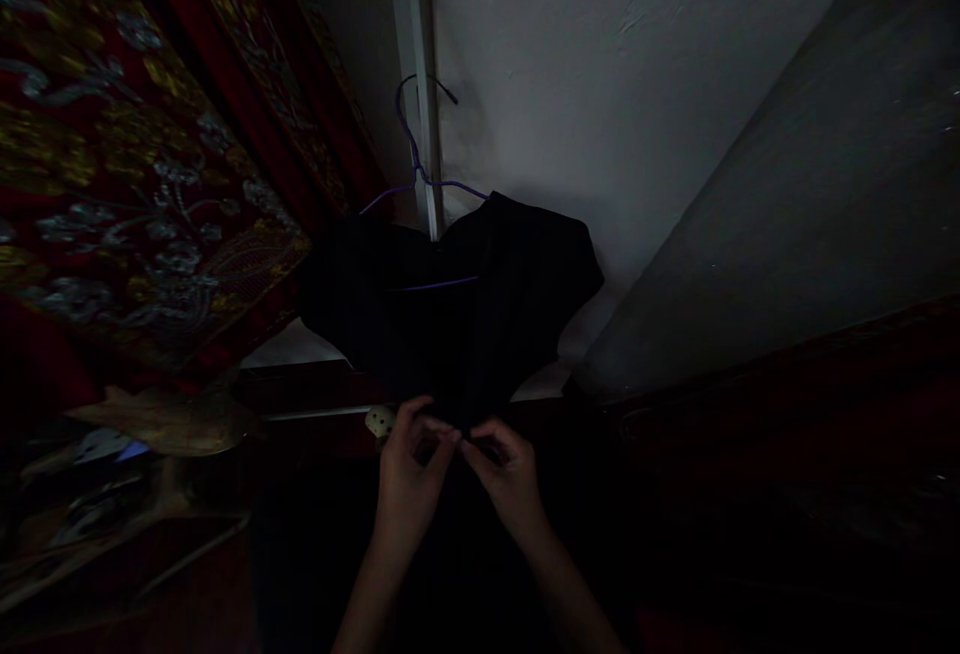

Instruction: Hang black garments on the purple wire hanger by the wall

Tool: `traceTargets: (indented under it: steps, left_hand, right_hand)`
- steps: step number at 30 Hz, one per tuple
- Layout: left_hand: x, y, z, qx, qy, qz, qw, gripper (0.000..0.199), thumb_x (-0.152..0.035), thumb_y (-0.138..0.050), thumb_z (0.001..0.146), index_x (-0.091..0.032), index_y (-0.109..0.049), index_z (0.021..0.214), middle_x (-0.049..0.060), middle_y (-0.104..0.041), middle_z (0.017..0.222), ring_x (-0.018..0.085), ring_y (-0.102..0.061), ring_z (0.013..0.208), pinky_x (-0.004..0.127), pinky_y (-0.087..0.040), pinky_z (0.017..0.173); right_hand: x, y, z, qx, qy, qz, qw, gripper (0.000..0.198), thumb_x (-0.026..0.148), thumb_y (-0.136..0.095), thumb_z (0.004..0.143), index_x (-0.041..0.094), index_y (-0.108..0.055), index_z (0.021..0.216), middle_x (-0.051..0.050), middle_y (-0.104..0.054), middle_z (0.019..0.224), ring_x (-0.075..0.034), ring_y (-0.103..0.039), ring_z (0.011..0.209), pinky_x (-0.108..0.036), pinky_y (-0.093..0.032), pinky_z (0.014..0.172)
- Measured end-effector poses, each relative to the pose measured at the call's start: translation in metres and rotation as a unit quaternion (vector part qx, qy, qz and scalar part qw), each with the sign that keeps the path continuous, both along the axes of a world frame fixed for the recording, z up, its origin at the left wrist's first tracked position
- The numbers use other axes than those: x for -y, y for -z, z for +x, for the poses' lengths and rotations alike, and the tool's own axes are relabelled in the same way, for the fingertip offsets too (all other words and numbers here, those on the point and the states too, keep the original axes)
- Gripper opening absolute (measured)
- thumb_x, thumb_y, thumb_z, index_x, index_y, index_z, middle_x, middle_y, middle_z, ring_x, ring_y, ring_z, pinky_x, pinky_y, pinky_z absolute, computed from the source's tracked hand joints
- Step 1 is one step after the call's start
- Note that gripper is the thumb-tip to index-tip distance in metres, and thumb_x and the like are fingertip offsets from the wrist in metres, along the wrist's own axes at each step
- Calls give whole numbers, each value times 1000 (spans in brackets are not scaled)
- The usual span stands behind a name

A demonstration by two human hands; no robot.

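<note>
A dark garment (536, 274) with an open neckline hangs on a thin purple wire hanger (415, 149) in front of the wall. At its front, below the neckline, my left hand (415, 459) pinches the cloth between thumb and fingertips. Close beside it my right hand (508, 469) is closed in the same kind of pinch, the fingertips of both almost touching. Whether a button or only the fabric's edge lies between them is too dark to see. The lower part of the garment fades into shadow.
Red cloth with gold and silver embroidery (172, 154) drapes at the left. Below it is a pale fish-shaped object (169, 419) near dim clutter. A narrow upright strip (424, 24) runs down the pale wall (600, 64). A small spotted item (379, 421) sits behind my left hand.
</note>
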State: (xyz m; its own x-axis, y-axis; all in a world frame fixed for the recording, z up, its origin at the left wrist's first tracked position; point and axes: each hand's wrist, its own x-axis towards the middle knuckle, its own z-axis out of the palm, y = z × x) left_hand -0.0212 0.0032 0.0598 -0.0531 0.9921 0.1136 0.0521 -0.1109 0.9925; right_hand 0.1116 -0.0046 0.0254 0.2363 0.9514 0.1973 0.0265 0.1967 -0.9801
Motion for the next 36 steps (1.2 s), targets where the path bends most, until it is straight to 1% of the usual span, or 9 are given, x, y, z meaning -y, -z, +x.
traceTargets:
  steps: [3, 6, 8, 11, 19, 25, 29, 33, 36]
  left_hand:
    - [-4, -5, -3, -51, 25, 2, 998, 30, -27, -69, 86, -20, -59, 113, 0, -72, 80, 17, -71, 79, 29, -55, 78]
    - [-9, -11, -6, -132, 50, 3, 990, 11, -30, -68, 87, -19, -68, 92, 2, -72, 79, 19, -69, 77, 29, -51, 74]
    - [-12, -15, -8, -176, 78, 6, 981, 16, -32, -65, 89, -19, -70, 82, 3, -72, 79, 19, -67, 76, 29, -48, 72]
    - [-12, -18, -9, -190, 110, 6, 975, 22, -35, -62, 93, -19, -71, 80, 3, -71, 79, 19, -66, 76, 29, -46, 71]
    - [-9, -18, -7, -47, 112, -59, 991, 29, -44, -69, 87, -17, -70, 73, 1, -66, 68, 15, -59, 67, 24, -43, 64]
    - [-5, -21, -2, 120, 116, -180, 969, 38, -48, -79, 76, -14, -66, 64, -2, -55, 56, 5, -34, 46, 20, -21, 46]
    - [-7, -29, 2, 169, 114, -179, 962, 44, -48, -85, 69, -13, -62, 56, -3, -50, 52, 3, -30, 45, 19, -17, 46]
    - [-27, -53, 2, 214, 103, -158, 958, 44, -48, -88, 63, -12, -64, 58, -2, -54, 55, 0, -24, 42, 18, -13, 44]
    - [-53, -90, -1, 238, 87, -106, 962, 40, -44, -90, 61, -11, -67, 62, -3, -55, 56, -2, -22, 40, 16, -12, 42]
  right_hand:
    - [1, -1, 3, 2, -3, 4, 1000, 13, 32, -74, 79, 20, -70, 77, -2, -70, 74, -18, -68, 71, -28, -54, 67]
    - [1, -2, 6, 9, -3, 1, 1000, 13, 32, -74, 80, 20, -70, 77, -2, -71, 74, -19, -68, 72, -29, -55, 68]
    - [0, -1, 9, 15, -4, -4, 1000, 13, 32, -74, 80, 20, -70, 78, -2, -71, 75, -19, -69, 72, -29, -55, 69]
    - [-2, 0, 13, 22, -9, -7, 1000, 11, 31, -75, 80, 21, -71, 78, -2, -71, 76, -19, -68, 73, -29, -54, 70]
    - [-4, 0, 14, 11, -13, -19, 1000, 15, 33, -74, 80, 20, -68, 75, -1, -68, 73, -18, -65, 71, -29, -52, 68]
    - [1, -13, 9, 18, -39, -20, 999, 20, 36, -73, 83, 20, -67, 72, 0, -66, 70, -16, -62, 68, -27, -49, 65]
    - [-1, -17, 5, 37, -29, -5, 999, 22, 34, -69, 84, 20, -66, 68, -1, -66, 66, -16, -62, 63, -27, -49, 62]
    - [-9, -7, 0, 62, -6, 0, 998, 15, 32, -70, 81, 20, -69, 72, -2, -71, 69, -19, -66, 66, -29, -51, 65]
    - [-12, 7, -4, 76, 11, -9, 997, 17, 34, -71, 81, 20, -69, 71, -2, -71, 68, -20, -67, 66, -30, -51, 65]
